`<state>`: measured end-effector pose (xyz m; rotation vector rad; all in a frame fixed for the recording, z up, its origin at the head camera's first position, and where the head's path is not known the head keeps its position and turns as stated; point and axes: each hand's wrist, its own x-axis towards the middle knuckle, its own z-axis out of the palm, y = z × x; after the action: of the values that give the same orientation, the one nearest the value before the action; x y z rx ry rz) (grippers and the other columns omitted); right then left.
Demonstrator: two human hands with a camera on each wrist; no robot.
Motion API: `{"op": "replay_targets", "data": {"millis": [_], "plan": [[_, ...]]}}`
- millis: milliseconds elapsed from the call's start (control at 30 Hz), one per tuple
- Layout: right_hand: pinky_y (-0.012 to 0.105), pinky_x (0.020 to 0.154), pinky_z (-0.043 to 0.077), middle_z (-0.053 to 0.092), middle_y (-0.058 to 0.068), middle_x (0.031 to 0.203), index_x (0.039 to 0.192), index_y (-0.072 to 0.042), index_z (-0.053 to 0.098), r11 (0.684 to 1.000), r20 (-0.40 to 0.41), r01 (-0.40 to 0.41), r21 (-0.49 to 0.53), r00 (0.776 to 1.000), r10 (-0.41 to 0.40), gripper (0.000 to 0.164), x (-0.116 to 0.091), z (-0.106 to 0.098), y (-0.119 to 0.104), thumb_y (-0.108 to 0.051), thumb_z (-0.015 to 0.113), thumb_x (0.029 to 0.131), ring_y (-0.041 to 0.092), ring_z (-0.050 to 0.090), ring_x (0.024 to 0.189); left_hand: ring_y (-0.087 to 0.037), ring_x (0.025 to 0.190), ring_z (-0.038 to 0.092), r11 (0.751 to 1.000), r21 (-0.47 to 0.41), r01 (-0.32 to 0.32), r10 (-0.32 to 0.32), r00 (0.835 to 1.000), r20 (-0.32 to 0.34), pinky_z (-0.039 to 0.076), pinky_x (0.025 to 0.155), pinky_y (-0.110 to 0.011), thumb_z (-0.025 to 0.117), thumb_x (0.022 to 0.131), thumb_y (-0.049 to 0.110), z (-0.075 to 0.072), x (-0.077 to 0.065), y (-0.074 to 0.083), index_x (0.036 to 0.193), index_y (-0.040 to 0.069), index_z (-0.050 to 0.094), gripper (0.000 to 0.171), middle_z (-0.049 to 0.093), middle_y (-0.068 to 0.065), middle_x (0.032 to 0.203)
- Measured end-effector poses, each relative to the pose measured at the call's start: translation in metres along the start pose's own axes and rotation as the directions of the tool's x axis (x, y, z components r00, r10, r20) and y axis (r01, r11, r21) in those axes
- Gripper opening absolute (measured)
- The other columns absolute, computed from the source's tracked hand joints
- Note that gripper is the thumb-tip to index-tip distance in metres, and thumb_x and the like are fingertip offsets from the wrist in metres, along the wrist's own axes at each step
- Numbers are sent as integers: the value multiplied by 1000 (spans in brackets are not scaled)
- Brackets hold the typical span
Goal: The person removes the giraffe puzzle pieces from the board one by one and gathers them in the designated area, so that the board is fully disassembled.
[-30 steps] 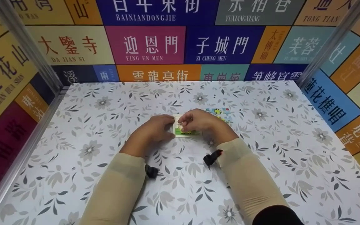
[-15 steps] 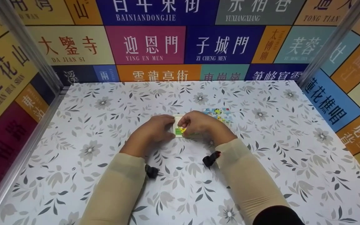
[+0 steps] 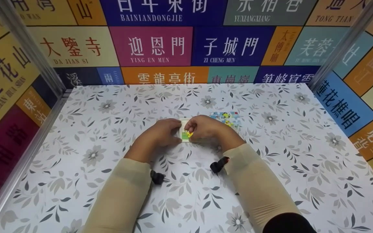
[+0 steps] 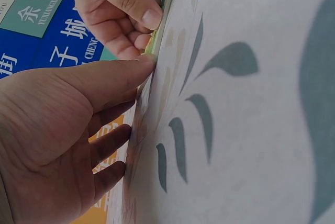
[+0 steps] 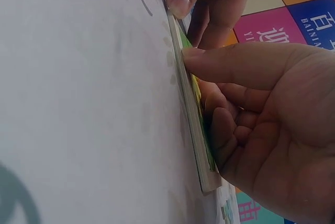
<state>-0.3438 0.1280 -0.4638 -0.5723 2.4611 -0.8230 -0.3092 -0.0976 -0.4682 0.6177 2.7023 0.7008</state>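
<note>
A small flat puzzle board (image 3: 185, 136) with a cream border and a green picture lies mid-table. My left hand (image 3: 160, 132) holds it by its left end, with the thumb at the near corner and the other fingers along the side. Over the board, my right hand (image 3: 206, 127) has its fingers curled and seems to pinch a small yellow puzzle piece (image 3: 190, 134), mostly hidden by the fingertips. In the right wrist view, the right thumb (image 5: 196, 59) lies at the edge of the board, the other fingers bent over its top.
Just beyond my right hand lies a blue and yellow picture puzzle (image 3: 234, 121), partly covered by that hand. A floral cloth (image 3: 115, 106) covers the table. Panels with printed characters (image 3: 151, 47) stand along the back and both sides.
My right hand has turned slightly, its fingers curling closer to the board, and a yellow bit now shows at the thumb tip. My left hand has stayed in place.
</note>
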Motion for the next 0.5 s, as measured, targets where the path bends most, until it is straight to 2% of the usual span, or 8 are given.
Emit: {"op": "replay_targets", "data": {"millis": [300,500], "plan": [[31,89,52,68,0,105,120,-12,73,1000,6,0,4,1000,0,38,1,0,-2,-9,83,84,15,60,97,-30,161,38,1000,23,-2,2,1000,4,27,136,-46,77,96,28,0,0,1,158,11,53,68,51,-7,166],[30,83,53,70,0,104,119,-13,76,1000,4,-6,-2,1000,6,36,0,-1,-4,-8,85,85,15,61,94,-30,161,38,999,30,13,-13,1000,3,27,135,-47,78,96,28,-1,-1,2,158,12,54,68,50,-6,167]]}}
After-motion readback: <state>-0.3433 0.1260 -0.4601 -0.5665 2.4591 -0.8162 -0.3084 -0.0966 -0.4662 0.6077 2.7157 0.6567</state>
